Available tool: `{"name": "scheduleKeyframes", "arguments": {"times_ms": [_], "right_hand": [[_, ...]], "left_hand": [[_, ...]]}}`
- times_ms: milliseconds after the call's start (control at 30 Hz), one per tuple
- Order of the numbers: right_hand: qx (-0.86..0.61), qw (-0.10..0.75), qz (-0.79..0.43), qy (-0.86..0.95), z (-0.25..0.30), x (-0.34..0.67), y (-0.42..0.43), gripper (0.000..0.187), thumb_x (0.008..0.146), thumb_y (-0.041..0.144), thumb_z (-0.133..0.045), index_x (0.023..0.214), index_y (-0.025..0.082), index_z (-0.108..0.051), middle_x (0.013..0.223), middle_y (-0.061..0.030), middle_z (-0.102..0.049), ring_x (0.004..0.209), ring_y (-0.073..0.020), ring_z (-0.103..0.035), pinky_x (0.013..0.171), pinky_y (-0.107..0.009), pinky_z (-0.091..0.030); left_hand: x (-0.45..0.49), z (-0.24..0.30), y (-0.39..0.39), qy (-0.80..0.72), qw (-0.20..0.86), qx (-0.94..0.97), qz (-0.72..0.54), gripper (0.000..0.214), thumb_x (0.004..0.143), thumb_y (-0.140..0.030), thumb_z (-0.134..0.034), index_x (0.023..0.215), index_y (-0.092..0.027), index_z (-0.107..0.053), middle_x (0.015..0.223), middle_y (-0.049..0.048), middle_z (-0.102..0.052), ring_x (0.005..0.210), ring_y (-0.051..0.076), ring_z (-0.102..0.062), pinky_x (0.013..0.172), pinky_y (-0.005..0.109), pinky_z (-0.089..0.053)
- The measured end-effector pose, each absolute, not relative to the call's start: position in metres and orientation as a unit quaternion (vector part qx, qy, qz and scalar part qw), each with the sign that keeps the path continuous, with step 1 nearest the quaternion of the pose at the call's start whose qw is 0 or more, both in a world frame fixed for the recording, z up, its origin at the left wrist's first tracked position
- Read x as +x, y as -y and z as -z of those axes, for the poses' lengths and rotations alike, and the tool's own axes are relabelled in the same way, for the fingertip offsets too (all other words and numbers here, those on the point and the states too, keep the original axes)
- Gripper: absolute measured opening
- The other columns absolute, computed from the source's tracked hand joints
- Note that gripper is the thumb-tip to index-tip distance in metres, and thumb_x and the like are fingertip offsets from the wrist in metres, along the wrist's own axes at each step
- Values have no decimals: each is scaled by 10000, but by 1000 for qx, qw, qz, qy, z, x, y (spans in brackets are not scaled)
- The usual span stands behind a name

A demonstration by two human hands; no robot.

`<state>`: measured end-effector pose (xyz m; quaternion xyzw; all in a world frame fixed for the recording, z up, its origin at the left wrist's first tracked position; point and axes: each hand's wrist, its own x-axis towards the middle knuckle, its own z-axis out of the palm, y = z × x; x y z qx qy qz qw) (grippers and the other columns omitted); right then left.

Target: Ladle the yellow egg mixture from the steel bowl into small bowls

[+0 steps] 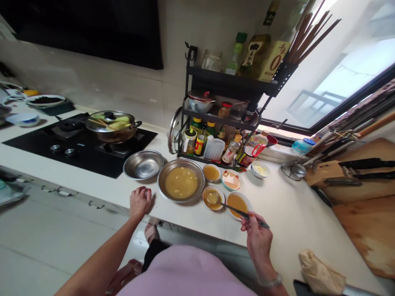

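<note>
The right hand (259, 238) is clasping a ladle (231, 207), probably stiff and light, by its handle (242, 213); the left hand (141, 201) is resting, loosely curled, on the surface (286, 213).

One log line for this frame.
right hand: holding ladle | ladle: in or over small bowl | left hand: at counter edge

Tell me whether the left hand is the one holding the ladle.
No, the right hand grips the ladle by its handle, while the left hand is at the counter's edge, away from it.
</note>
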<state>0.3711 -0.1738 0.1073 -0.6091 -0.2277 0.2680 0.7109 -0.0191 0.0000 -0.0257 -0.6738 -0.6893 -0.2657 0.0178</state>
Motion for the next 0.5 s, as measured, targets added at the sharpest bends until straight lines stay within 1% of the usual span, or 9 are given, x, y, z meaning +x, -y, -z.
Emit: {"name": "scheduleKeyframes", "arguments": {"times_ms": [200, 367, 500], "right_hand": [[-609, 713, -257, 234, -123, 368, 171, 337, 703, 424, -755, 844, 145, -627, 532, 2, -627, 448, -147, -572, 391, -251, -465], [-597, 721, -259, 236, -140, 361, 157, 353, 686, 431, -769, 840, 147, -627, 546, -2, -634, 446, -147, -571, 384, -247, -447], [-582, 721, -280, 250, -141, 349, 138, 369, 697, 457, -758, 848, 149, -622, 545, -2, -637, 447, -142, -564, 385, -236, -442]], "left_hand": [[-20, 27, 0, 684, 8, -677, 272, 304, 883, -301, -446, 928, -160, -712, 1083, 161, -635, 931, 293, -513, 775, 434, -387], [-20, 27, 0, 683, 13, -679, 269, 323, 896, -303, -425, 929, -154, -710, 1084, 162, -637, 933, 294, -512, 769, 432, -391], [-19, 25, 1, 683, 14, -679, 267, 341, 912, -305, -406, 923, -147, -708, 1097, 162, -642, 932, 289, -519, 782, 430, -398]]}}
